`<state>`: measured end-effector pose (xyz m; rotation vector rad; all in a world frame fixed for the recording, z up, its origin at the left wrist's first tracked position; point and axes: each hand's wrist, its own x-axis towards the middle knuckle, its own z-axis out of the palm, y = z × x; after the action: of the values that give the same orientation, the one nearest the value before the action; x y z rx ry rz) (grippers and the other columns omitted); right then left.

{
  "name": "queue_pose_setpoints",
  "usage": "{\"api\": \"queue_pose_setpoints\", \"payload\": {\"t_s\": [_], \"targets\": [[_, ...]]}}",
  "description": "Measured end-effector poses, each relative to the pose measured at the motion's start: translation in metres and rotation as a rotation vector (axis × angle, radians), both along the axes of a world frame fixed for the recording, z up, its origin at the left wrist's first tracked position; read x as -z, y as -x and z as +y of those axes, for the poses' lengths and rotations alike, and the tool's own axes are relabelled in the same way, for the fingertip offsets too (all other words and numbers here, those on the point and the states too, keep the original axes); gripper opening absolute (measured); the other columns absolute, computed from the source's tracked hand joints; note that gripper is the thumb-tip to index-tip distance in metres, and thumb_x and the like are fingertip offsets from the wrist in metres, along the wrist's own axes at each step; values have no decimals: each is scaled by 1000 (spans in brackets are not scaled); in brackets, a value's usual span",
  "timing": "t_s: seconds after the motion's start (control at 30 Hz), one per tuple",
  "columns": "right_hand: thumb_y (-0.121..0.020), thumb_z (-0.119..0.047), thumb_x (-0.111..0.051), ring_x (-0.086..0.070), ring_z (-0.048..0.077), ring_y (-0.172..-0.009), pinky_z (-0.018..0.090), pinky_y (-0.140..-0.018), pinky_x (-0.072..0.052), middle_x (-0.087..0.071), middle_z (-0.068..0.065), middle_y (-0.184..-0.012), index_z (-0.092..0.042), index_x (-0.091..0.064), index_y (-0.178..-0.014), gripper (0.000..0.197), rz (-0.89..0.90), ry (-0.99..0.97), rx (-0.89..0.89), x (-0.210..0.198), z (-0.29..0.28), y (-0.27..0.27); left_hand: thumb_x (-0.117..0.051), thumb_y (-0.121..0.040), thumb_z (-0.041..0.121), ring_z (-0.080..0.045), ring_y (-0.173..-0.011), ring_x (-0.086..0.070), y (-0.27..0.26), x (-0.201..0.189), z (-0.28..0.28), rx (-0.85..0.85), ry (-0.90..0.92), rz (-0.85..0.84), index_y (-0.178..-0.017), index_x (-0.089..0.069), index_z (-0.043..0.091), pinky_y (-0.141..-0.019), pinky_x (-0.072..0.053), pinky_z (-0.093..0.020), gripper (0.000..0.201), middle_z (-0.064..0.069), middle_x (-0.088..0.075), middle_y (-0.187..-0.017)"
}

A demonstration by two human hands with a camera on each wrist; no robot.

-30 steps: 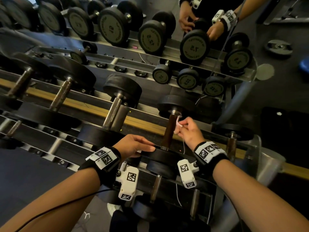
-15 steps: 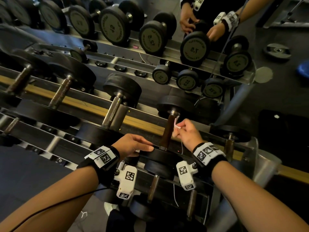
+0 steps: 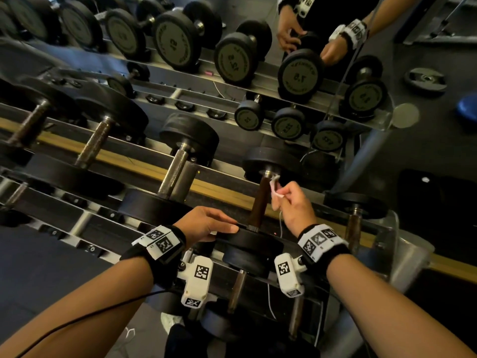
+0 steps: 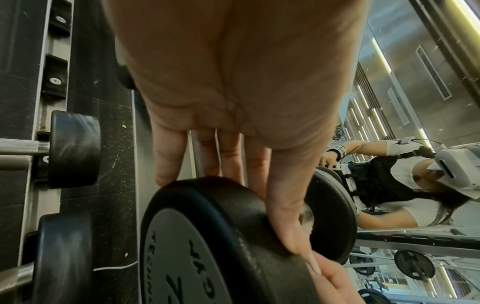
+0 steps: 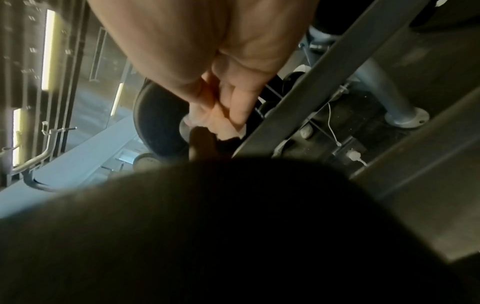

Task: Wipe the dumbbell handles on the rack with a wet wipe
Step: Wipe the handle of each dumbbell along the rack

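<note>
R hand (image 3: pixel 296 202) pinches crumpled white wipe (image 3: pixel 275 188) beside dark handle (image 3: pixel 259 202).

This is a gym's free-weights corner. A tiered metal dumbbell rack (image 3: pixel 165 177) carries rows of black rubber-ended dumbbells (image 3: pixel 180 161) with knurled steel handles. Directly behind the rack a wall mirror (image 3: pixel 335 60) reflects it, showing dumbbell ends with numbers on them. To the right of the rack, dark rubber flooring (image 3: pixel 426 156) holds a loose weight plate (image 3: pixel 425 79). Reflected in the mirror beside the rack is a plate-loaded barbell (image 4: pixel 414 264) and long ceiling strip lights (image 4: pixel 380 54).
</note>
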<state>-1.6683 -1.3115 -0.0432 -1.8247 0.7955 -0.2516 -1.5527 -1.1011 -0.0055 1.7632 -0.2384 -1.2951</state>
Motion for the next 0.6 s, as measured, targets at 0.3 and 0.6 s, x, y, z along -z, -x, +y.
{"api": "queue_pose_setpoints", "payload": {"t_s": [0.3, 0.6], "targets": [[-92, -4, -54, -58, -4, -70, 28, -75, -45, -66, -23, -75, -37, -55, -74, 38, 120, -82, -284, 6, 25, 41, -81, -76, 14, -21, -103, -69, 1, -6, 0, 17, -17, -18, -87, -78, 18, -99, -52, -42, 13, -4, -76, -99], [-86, -10, -60, -55, 14, -61, 26, -58, -43, -57, -1, -64, -21, -56, -74, 17, 155, -143, -63, -47, 13, 17, -81, -78, 17, -13, -88, -69, -2, -18, -6, 150, -48, -136, -95, -75, 16, -73, -51, -20, 19, -3, -75, -95]]}}
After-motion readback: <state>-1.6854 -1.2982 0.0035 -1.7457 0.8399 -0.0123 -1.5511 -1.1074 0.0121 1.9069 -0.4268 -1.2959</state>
